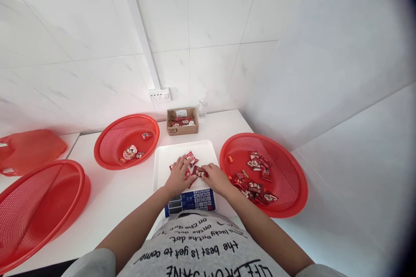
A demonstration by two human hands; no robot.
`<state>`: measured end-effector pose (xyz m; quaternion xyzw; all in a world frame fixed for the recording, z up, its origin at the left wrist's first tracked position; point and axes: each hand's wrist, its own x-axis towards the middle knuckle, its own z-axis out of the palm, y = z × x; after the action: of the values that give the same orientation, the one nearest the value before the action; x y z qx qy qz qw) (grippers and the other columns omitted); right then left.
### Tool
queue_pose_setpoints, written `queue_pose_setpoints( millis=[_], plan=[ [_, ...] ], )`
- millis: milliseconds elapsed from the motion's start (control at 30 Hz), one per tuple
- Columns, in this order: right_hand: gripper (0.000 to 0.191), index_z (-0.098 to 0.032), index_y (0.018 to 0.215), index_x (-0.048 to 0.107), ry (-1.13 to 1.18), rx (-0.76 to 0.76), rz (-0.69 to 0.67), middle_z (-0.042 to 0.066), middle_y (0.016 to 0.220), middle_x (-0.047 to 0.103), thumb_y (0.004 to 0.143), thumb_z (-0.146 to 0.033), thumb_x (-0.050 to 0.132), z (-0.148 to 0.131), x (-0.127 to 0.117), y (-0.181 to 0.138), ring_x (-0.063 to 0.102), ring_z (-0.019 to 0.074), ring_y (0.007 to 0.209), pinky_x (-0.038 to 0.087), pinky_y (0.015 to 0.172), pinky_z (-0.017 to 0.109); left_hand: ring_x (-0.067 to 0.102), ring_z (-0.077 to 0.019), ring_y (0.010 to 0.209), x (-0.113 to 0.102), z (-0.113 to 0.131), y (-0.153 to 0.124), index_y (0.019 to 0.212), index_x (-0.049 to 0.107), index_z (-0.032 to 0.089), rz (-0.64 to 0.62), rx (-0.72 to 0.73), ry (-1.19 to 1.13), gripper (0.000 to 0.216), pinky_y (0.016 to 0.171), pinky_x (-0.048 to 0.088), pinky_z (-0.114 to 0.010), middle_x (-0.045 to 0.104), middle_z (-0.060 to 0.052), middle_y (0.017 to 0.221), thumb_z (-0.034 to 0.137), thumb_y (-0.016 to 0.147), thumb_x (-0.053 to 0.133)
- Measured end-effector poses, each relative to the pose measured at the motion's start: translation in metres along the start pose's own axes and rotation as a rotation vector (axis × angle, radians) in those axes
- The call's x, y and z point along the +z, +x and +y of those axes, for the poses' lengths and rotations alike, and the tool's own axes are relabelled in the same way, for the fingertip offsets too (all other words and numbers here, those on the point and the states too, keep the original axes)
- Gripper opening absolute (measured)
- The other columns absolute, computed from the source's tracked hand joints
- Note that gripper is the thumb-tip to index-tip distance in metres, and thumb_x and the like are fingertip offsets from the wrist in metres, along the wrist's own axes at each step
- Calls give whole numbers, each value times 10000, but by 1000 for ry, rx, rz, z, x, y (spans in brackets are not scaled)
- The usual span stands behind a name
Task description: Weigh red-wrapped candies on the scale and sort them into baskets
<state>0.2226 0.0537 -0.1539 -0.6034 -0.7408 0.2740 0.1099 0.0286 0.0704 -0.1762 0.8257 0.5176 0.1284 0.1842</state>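
Observation:
A white weighing scale's tray (164, 151) lies in front of me with several small red snack packets (191, 159) on it. My left hand (177, 178) rests over some of these packets, palm down, its fingers stretched out and partly covering them. My right hand (215, 178) is closed at the edge of a dark red snack packet (199, 172), gripping it just above the tray or against it; I cannot tell which. Below the hands shows the scale's blue keypad panel (190, 202), with its number keys and displays.
To the right, a red mesh basket (297, 181) holds many packets. Another basket (104, 138) at back left holds several packets; a third (69, 194) stands front left. Against the wall are a cardboard box (183, 130) of packets, a clear container (202, 108) and a red plastic bag (35, 149).

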Motion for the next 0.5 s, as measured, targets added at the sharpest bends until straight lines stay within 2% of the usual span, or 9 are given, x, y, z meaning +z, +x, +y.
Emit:
queue_pose_setpoints(
  millis=[100,167,233,333,400,500],
  plan=[
    [324,-230,1122,574,140,-101,32,77,1088,576,802,-253,530,3,3,-2,522,198,1041,404,887,316,154,-355,1359,2,8,11,1376,330,307,-58,38,77,625,1040,170,-602,227,-88,1495,567,819,446],
    [319,-228,1119,576,213,-105,114,74,1098,582,808,-234,507,12,0,-5,526,189,1046,405,912,333,150,-359,1359,5,10,13,1360,356,341,-64,52,123,592,1038,138,-617,248,-67,1490,559,819,454],
    [305,-224,1102,585,255,-56,234,71,1099,590,820,-236,469,29,-7,-9,529,189,1050,405,931,358,155,-347,1360,8,8,11,1356,366,345,-48,55,150,555,1047,135,-600,269,-62,1482,524,836,448],
    [317,-206,1102,584,241,106,379,78,1125,588,832,-267,429,67,-19,-18,519,196,1088,388,965,381,165,-336,1359,9,4,8,1350,380,344,-40,63,170,510,1057,149,-570,276,-56,1479,475,859,432],
    [356,-162,1137,567,187,255,356,113,1166,567,824,-269,437,96,-23,-29,509,210,1115,378,972,378,168,-334,1358,8,1,6,1344,395,338,-43,70,178,499,1060,155,-559,276,-55,1478,463,862,431],
    [449,-149,1219,511,99,396,184,144,1247,517,792,-286,504,131,-19,-48,461,244,1185,354,982,398,178,-329,1356,6,2,6,1339,403,338,-36,72,182,501,1058,161,-559,287,-55,1474,467,856,439]
  ],
)
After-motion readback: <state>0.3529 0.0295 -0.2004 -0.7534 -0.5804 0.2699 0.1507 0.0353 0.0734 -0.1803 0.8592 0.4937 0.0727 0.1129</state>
